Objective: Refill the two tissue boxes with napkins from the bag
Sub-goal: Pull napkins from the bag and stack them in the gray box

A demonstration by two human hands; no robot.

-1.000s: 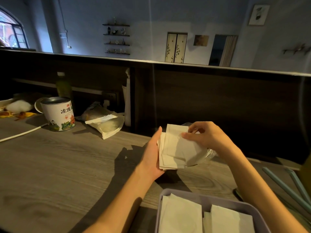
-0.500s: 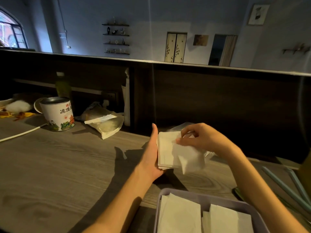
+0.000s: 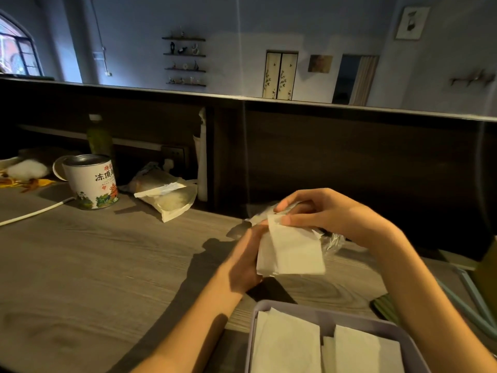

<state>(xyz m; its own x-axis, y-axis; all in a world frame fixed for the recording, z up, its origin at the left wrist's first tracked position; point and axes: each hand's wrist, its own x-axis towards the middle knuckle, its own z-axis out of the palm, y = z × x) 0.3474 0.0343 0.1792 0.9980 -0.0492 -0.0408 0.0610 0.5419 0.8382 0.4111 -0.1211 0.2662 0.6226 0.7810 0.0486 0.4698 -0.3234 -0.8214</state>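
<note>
Napkins [image 3: 291,251]: stack gripped by both hands, left [image 3: 243,261], right [image 3: 326,211], beyond box [image 3: 326,309]; box partly filled; second box unseen, refilling judged unfinished.

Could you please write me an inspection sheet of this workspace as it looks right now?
Surface: grey wood-grain table, dimly lit, hard shadows.
Job's things: napkin stack held above the table; clear plastic bag behind it; lavender tissue box at the near edge, with napkins inside in two stacks. A second box: nothing seen.
Clutter: tea tin, paper pouch, green bottle, plate with scraps.
Grippers: left hand grips the stack's side; right hand pinches its top napkin.
Cables: white cable across the table at left.
Surroundings: dark wooden partition, wall shelves beyond.
</note>
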